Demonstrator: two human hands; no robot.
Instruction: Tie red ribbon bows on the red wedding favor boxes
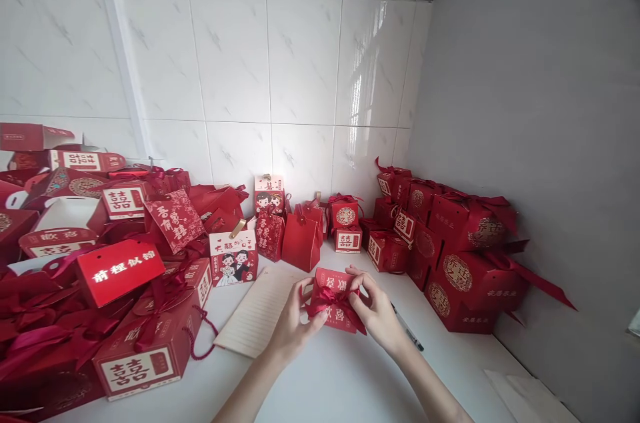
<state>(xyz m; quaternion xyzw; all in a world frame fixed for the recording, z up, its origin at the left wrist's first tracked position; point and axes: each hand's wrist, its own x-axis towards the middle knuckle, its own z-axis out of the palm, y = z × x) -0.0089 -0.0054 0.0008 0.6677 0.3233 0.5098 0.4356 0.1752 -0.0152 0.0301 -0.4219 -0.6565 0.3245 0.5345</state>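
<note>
A small red gift box [336,281] with gold lettering stands between my hands at the middle of the white table. Across its top runs a dark red ribbon [327,301] tied in a bow. My left hand [299,313] grips the box's left side, its thumb near the front and its fingers curled behind. On the other side, my right hand [370,303] holds the right edge, with thumb and fingertips at the ribbon's right loop. The underside of the box and some fingertips are hidden.
A large heap of red boxes [137,369] fills the left. Stacked ribboned boxes [477,283] stand along the right wall, smaller boxes [301,239] at the back. An open lined notebook [260,313] and a pen [410,329] flank my hands. White paper [525,396] lies front right.
</note>
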